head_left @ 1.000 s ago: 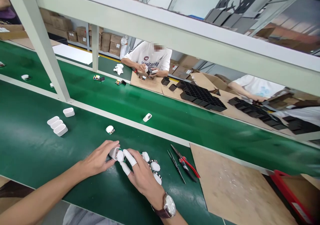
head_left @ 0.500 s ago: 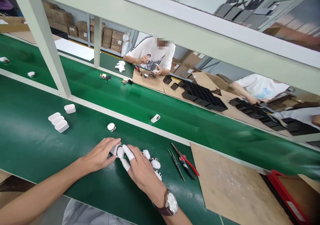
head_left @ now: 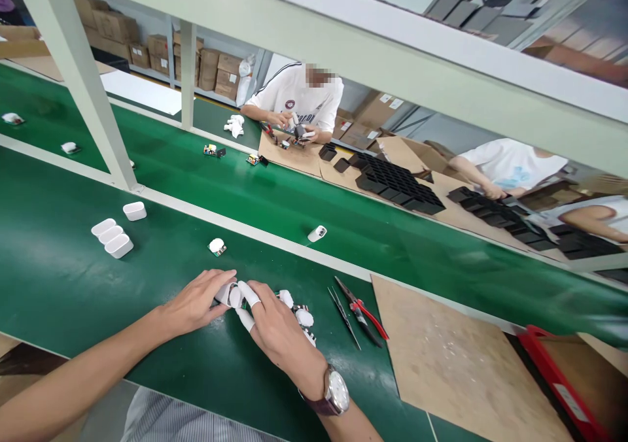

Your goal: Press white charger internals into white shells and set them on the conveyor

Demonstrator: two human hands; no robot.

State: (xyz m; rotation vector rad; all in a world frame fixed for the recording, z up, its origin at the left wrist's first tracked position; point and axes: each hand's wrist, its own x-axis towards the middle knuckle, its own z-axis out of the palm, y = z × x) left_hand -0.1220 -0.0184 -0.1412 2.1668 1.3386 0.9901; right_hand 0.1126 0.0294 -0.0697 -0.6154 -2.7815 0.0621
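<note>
My left hand (head_left: 193, 305) and my right hand (head_left: 275, 327) meet on the green mat, both pinching a small white plastic shell (head_left: 226, 293). White finger cots cover my right thumb and forefinger, and a wristwatch sits on that wrist. Just right of my right hand lie several small white parts with circuit boards (head_left: 299, 312). One more such part (head_left: 216, 246) lies alone beyond my hands.
Several empty white shells (head_left: 112, 239) sit at the left. Tweezers (head_left: 343, 308) and red-handled pliers (head_left: 362, 311) lie beside a brown board (head_left: 456, 363). A white part (head_left: 317, 233) rides the far conveyor belt. Across it, other people work beside black trays (head_left: 397, 187). A metal frame post (head_left: 83, 89) stands left.
My hands stay together on the white shell, shifting only slightly. The white part on the far belt has travelled to the right. The view has drifted a little.
</note>
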